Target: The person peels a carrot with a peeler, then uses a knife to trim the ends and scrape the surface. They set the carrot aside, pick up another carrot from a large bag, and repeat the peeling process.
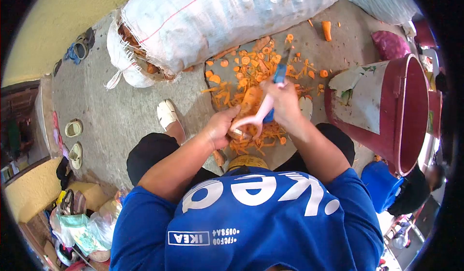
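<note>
My left hand (223, 126) is closed round an orange carrot (250, 99), which is partly hidden by my fingers and blurred. A pink Y-shaped peeler (261, 112) has its head over the carrot, close to my left fingers. Its handle is in my closed right hand (284, 102). From the top of the same hand sticks a knife (280, 73) with a blue handle and a dark, smeared blade pointing away. Beneath both hands, carrot slices (245, 59) and peelings (224, 96) lie scattered over the ground.
A big white woven sack (203, 27) with carrots at its mouth lies ahead. On the right a red tub (377, 111) tips on its side by a blue container (380, 186). One loose carrot (327, 30) rests near the sack. Sandals (74, 128) stand at left.
</note>
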Action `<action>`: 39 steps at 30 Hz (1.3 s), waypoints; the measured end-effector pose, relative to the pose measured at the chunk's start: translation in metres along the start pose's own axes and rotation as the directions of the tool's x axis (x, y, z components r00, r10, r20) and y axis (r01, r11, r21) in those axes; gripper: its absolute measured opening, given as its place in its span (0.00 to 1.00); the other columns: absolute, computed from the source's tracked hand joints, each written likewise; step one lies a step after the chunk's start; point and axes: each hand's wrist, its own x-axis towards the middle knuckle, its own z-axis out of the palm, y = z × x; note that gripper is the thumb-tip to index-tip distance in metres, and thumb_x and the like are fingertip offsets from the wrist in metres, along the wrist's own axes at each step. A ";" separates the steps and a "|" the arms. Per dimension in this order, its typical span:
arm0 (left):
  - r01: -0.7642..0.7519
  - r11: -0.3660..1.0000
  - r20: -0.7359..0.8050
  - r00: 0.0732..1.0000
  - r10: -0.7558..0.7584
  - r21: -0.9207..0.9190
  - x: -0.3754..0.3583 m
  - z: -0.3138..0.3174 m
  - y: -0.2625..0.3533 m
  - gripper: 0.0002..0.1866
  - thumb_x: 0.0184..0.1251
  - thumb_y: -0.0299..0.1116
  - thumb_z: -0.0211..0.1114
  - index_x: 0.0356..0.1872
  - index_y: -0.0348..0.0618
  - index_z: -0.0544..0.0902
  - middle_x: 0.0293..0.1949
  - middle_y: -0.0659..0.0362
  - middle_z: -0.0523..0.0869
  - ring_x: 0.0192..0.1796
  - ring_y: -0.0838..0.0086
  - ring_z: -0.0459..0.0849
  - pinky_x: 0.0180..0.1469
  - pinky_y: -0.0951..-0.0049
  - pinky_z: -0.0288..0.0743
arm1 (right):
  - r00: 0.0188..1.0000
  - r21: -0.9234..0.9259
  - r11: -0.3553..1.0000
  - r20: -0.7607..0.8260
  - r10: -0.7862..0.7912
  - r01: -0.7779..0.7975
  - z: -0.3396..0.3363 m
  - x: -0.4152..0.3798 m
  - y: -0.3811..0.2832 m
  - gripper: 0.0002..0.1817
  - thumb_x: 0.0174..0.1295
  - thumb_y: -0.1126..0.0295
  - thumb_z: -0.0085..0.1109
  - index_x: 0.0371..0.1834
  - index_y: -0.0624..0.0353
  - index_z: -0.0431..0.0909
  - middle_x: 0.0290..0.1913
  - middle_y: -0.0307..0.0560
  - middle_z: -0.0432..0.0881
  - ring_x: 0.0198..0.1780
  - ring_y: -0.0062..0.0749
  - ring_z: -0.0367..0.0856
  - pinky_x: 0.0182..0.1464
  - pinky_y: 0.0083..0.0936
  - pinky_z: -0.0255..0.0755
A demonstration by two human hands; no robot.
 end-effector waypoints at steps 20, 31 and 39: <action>-0.027 0.990 0.048 0.999 0.020 0.141 -0.006 -0.002 0.001 0.18 0.60 0.42 0.46 0.47 0.41 0.67 0.31 0.59 0.76 0.31 0.74 0.76 0.32 0.73 0.72 | 0.967 0.296 0.952 -0.254 -0.003 0.081 -0.045 0.048 -0.029 0.05 0.45 0.73 0.53 0.24 0.58 0.67 0.20 0.38 0.65 0.23 0.25 0.67 0.23 0.23 0.63; -0.015 1.000 0.020 1.000 0.015 -0.008 0.002 -0.010 0.000 0.18 0.60 0.42 0.46 0.46 0.39 0.67 0.33 0.58 0.76 0.31 0.72 0.76 0.34 0.72 0.72 | 0.999 0.207 0.977 0.017 0.043 -0.046 -0.013 0.015 -0.021 0.06 0.44 0.75 0.53 0.24 0.56 0.66 0.18 0.33 0.65 0.20 0.18 0.64 0.21 0.20 0.58; -0.066 0.984 0.093 0.994 0.051 0.165 0.005 -0.017 -0.008 0.19 0.60 0.43 0.46 0.44 0.39 0.68 0.34 0.57 0.76 0.32 0.71 0.77 0.34 0.71 0.72 | 0.896 -0.073 0.976 -0.388 -0.216 0.203 -0.059 0.062 -0.023 0.05 0.44 0.76 0.53 0.23 0.59 0.66 0.19 0.36 0.66 0.19 0.23 0.65 0.20 0.23 0.60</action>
